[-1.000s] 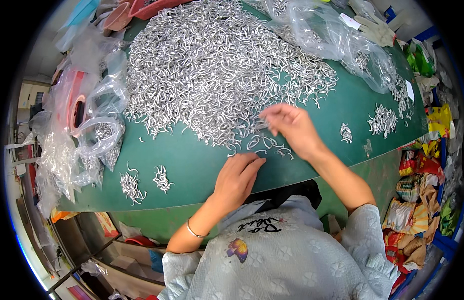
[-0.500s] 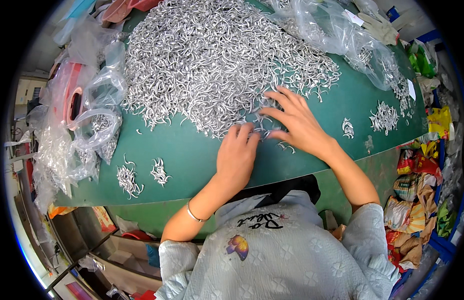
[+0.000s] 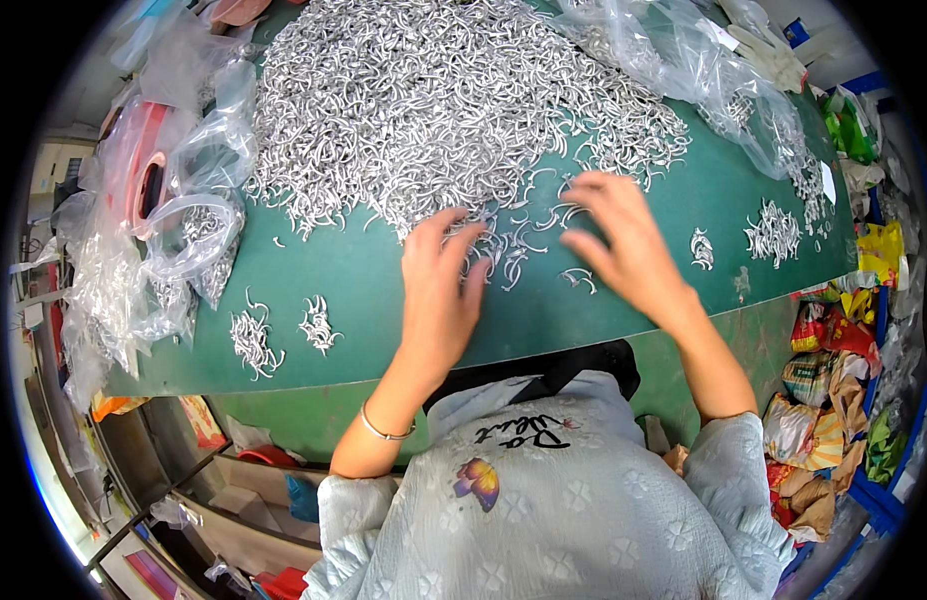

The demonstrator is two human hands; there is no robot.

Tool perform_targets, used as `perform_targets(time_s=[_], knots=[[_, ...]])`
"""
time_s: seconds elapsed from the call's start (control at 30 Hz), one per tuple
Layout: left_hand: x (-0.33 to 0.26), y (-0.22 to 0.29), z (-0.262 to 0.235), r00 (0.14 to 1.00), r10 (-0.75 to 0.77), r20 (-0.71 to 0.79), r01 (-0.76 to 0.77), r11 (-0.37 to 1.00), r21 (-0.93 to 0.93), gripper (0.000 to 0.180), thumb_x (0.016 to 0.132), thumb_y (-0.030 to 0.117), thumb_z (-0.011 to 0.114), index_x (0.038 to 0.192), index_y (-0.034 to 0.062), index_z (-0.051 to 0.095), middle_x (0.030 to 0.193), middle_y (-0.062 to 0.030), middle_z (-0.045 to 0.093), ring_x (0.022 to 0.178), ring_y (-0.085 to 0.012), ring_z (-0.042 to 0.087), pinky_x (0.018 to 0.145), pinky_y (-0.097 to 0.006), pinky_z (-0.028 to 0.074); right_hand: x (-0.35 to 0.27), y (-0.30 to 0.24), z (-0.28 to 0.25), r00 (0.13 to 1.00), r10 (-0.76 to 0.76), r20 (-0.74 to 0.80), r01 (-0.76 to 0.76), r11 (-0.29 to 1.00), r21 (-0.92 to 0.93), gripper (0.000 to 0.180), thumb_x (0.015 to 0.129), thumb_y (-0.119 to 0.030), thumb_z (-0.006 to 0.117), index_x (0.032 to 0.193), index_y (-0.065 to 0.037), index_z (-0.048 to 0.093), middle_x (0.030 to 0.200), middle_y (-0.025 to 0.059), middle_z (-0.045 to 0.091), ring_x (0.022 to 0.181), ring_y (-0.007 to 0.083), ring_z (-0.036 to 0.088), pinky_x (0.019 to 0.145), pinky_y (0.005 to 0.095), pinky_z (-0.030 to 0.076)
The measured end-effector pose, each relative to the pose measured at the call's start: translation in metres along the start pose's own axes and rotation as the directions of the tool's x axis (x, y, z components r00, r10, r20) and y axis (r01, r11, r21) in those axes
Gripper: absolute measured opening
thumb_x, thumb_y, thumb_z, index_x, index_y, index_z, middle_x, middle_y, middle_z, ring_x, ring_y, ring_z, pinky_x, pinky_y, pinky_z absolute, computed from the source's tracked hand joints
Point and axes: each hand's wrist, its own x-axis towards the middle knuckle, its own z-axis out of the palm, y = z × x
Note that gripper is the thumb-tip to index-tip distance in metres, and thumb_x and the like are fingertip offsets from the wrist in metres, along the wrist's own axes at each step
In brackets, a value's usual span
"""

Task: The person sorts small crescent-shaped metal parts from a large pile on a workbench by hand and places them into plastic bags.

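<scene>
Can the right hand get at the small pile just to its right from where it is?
Probably yes: the right hand looks open, and only green table shows between it and the small pile, so nothing visible blocks it.

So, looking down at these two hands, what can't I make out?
All in the head view:
- Left hand: blurred, so whether it touches the silvery heap is unclear.
- Right hand: blurred fingers, same doubt.
- Heap's far end: cut off by the top edge.
- Heap's inside: hidden by its upper layer.
- Pink container: cut off by the top edge.
</scene>
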Motion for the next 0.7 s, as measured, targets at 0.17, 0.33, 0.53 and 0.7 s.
perform_targets(time_s=[0.17,0.33,0.53,0.7], knots=[[-0.005,0.015,0.008,0.988,0.1,0.119,-0.125,0.966,0.228,0.03,0.072,-0.001,0.069,0.1,0.0034,0.06,0.116,-0.0131,0.052,0.111,-0.0336,0.048,0.091,-0.04,0.041,-0.01,0.011,0.029,0.973,-0.133,0.187,0.164,0.972,-0.166,0.019,0.076,-0.007,0.068,0.092,-0.002,0.059,0.098,0.0095,0.058,0.093,0.0271,0.054,0.078,0.0361,0.042],[-0.019,-0.011,0.011,0.986,0.122,0.109,-0.13,0.989,0.07,0.02,0.074,-0.006,0.064,0.091,0.0013,0.059,0.109,-0.012,0.055,0.106,-0.0318,0.051,0.087,-0.038,0.044,-0.001,0.017,0.007,0.999,-0.011,-0.039,0.01,1.0,-0.003,0.007,0.079,-0.005,0.065,0.08,-0.003,0.059,0.082,0.0076,0.059,0.082,0.0258,0.054,0.074,0.0353,0.04],[0.004,-0.007,-0.001,0.995,-0.098,0.023,0.099,0.92,-0.38,0.019,0.078,-0.01,0.058,0.095,-0.0002,0.059,0.108,-0.0128,0.057,0.099,-0.0313,0.055,0.086,-0.036,0.045,0.002,0.003,0.013,0.998,-0.003,-0.066,0.007,0.999,0.05,0.007,0.078,-0.004,0.065,0.082,-0.003,0.059,0.083,0.0098,0.059,0.083,0.0268,0.054,0.075,0.034,0.04],[0.001,0.002,-0.007,0.989,0.026,-0.143,-0.026,1.0,0.005,0.031,0.077,-0.008,0.061,0.106,0.0019,0.059,0.111,-0.0139,0.057,0.104,-0.0323,0.054,0.089,-0.038,0.044,-0.017,-0.027,0.028,0.968,-0.182,0.173,0.187,0.982,-0.015,0.011,0.074,-0.003,0.064,0.085,-0.001,0.059,0.091,0.0086,0.058,0.086,0.0248,0.053,0.073,0.034,0.04]])
